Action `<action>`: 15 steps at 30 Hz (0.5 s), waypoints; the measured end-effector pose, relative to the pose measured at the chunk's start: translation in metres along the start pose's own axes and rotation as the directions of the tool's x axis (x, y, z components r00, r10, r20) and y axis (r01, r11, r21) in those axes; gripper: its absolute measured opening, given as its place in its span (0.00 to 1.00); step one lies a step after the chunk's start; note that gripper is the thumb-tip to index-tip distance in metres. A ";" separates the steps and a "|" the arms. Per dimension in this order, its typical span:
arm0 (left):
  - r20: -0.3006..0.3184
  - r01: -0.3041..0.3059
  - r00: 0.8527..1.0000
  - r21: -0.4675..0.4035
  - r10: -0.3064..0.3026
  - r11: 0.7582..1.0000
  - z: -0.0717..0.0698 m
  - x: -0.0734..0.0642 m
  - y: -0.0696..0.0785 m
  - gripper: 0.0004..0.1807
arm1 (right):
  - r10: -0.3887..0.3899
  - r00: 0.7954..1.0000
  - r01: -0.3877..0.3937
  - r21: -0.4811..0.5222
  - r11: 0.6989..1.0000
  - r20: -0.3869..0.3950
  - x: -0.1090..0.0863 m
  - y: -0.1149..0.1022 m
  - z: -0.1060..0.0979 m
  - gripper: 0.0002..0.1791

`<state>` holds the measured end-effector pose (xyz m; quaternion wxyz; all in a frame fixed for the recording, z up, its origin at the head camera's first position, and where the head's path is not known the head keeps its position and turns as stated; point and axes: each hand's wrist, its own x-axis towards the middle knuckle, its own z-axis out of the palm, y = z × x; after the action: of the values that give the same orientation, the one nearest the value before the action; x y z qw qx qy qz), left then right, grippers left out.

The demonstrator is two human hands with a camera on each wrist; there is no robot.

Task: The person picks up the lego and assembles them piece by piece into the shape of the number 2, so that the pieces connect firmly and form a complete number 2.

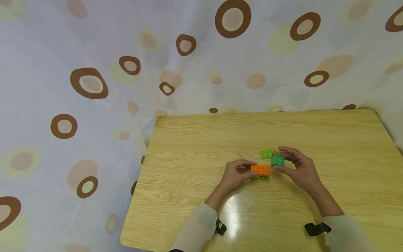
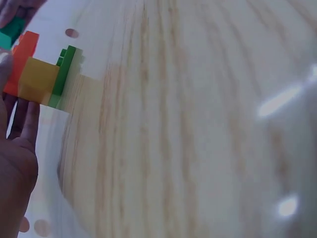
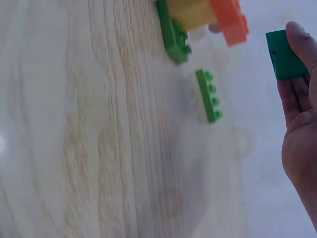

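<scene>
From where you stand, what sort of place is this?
Probably a nook screened off for tabletop work: spotted sheeting hangs behind and beside a wooden table, where the left hand holds an orange brick and the right hand a dark green brick.

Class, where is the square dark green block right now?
In the head view, the square dark green block is pinched in the right hand, just right of the orange brick.

From my seat, the head camera gives me a round-cornered, wood-grained table (image 1: 189,147). An orange-topped block stack (image 1: 260,170) stands on it; a light-green block (image 1: 266,154) lies flat at one o'clock from that stack.
</scene>
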<state>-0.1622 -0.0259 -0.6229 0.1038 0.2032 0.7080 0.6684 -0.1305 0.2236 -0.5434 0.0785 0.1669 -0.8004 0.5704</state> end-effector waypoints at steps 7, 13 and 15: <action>-0.002 -0.010 1.000 -0.014 0.010 1.000 -0.001 0.001 -0.002 0.17 | -0.134 0.990 0.131 0.073 0.989 0.043 -0.001 -0.013 0.016 0.47; -0.003 -0.008 1.000 -0.012 0.008 1.000 -0.002 0.001 -0.002 0.16 | -0.196 0.979 0.192 0.057 0.980 0.058 -0.001 -0.014 0.023 0.48; -0.008 0.005 1.000 -0.030 -0.005 1.000 -0.002 0.001 -0.001 0.16 | -0.193 0.979 0.190 0.055 0.980 0.069 -0.002 -0.013 0.025 0.48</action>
<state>-0.1637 -0.0271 -0.6234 0.1055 0.1972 0.6988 0.6794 -0.1229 0.1968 -0.5409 0.0994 0.2658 -0.7691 0.5726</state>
